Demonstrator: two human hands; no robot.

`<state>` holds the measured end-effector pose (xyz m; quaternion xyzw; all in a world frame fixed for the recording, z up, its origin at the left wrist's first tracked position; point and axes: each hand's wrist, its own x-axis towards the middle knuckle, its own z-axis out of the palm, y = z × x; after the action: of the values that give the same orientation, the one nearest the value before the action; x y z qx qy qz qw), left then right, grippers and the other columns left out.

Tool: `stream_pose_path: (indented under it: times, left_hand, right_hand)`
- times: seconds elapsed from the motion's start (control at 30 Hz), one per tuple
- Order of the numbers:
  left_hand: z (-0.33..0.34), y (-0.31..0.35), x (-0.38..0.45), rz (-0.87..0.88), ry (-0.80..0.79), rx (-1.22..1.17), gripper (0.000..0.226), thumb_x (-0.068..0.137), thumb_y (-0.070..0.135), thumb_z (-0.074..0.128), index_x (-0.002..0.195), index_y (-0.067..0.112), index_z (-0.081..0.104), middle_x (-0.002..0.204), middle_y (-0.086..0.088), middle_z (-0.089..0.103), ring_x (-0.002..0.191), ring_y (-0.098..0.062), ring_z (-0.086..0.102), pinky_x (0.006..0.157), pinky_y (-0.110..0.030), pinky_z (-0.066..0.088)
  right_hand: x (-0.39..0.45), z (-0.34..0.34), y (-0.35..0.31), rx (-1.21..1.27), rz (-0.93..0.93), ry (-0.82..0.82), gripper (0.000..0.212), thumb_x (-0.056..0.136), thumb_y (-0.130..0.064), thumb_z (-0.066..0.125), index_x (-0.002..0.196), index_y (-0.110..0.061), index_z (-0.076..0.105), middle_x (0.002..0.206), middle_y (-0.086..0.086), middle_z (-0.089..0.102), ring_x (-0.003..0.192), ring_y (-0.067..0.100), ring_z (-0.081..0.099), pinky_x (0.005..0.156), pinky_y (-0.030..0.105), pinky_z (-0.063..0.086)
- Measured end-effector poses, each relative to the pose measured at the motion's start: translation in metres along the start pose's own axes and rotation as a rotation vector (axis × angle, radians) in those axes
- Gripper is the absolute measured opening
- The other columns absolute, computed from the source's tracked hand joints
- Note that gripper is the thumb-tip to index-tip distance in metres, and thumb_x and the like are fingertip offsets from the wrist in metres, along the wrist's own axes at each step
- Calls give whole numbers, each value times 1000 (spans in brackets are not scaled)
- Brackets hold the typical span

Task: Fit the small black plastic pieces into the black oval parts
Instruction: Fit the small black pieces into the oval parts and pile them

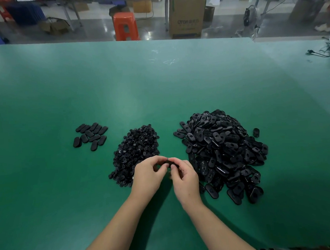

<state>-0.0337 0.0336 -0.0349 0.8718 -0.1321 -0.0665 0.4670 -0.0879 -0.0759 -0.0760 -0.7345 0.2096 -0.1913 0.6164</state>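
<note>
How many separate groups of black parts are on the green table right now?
3, plus one stray: small set of ovals far left, small-piece heap centre, big oval pile right; stray part beside it.

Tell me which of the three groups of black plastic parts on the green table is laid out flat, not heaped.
The small group of black oval parts at far left: single layer, smooth sides up, unlike both heaps.
</note>
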Motion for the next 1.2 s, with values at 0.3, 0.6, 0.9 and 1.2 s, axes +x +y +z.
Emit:
stream_pose_path:
  times: [0.3,0.6,0.9,1.2]
  left_hand:
    - [2,4,5,-166,-84,-119,11,89,15,74,87,25,77,71,10,74,46,-9,63,49,-15,46]
    - [6,7,2,-241,-90,-148,4,90,16,73,87,18,74,75,0,75,50,-21,70,51,-22,52]
    - [7,6,-3,-282,-90,-156,8,91,16,72,84,16,74,72,1,75,52,-21,72,58,-33,59]
    - [9,9,-4,-254,-59,-91,9,89,15,72,80,16,72,65,2,73,47,-16,69,49,-18,51]
  right_hand:
    - [-1,-4,-8,-58,-18,1,29,100,0,55,118,-14,73,107,-8,63,102,10,66,97,38,55]
    - [-1,-6,-11,-150,-70,8,29,99,0,57,122,-9,72,106,-8,63,102,1,62,94,19,50]
    - [-1,-6,-7,-214,-95,-39,32,100,0,55,126,-11,70,110,-6,62,103,3,61,93,16,47]
    - [2,-10,-7,-211,-83,-59,33,99,2,55,123,-12,72,109,-6,64,103,0,61,93,10,43]
